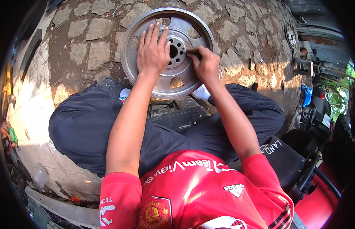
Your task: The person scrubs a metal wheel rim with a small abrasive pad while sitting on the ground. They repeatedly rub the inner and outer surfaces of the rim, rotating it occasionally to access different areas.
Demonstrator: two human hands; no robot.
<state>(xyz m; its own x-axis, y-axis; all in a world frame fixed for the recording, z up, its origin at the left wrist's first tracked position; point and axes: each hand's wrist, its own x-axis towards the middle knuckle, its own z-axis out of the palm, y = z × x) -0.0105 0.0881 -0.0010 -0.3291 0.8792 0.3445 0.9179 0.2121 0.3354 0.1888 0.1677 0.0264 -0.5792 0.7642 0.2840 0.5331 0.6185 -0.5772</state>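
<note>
Stone floor (99, 51): irregular blocks set in brown earth, 10 to 2 o'clock.
Metal wheel (186, 73): above blocks, 12 o'clock; underside contact hidden.
Tiled slab (32, 114): pale, partly sunlit, 9 o'clock.
Dark strip (31, 54): on slab, 10 o'clock.

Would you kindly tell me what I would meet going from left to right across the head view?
Green object, clear bottle, grey shoe, left hand, right hand, round metal part, blue plastic. The wheel overlaps both hands, so it has no clear place.

Head-worn fisheye, left of a pair, facing down, close over lap (166, 140) and hands (151, 57)
</note>
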